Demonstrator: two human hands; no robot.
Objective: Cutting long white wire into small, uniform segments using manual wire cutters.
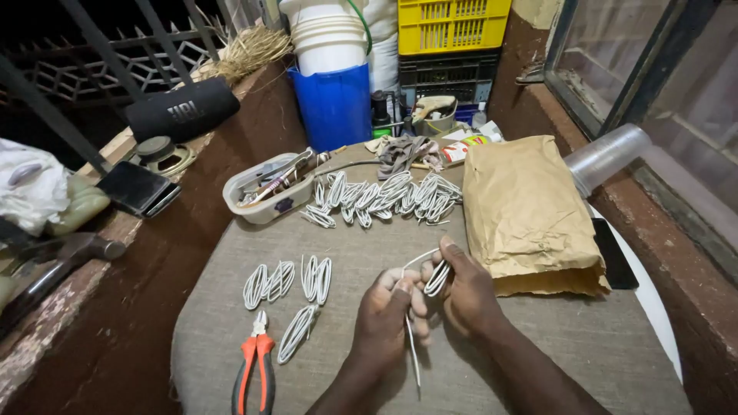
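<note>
Left hand (pixel 387 306) and right hand (pixel 463 290), touching, both pinch a white wire coil (pixel 437 278) between them; its loose end trails near; pliers (pixel 255 373) lie left.

A single head-worn camera looks steeply down and forward from just above the round cloth-covered table (pixel 538 346), close to it. It faces 12 o'clock toward the stacked crates (pixel 452 46), a low wall at 9 o'clock, a window frame at 3 o'clock.

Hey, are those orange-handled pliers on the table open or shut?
Shut. The pliers lie flat on the grey cloth with jaw tips together and handles nearly parallel, left of both hands.
</note>
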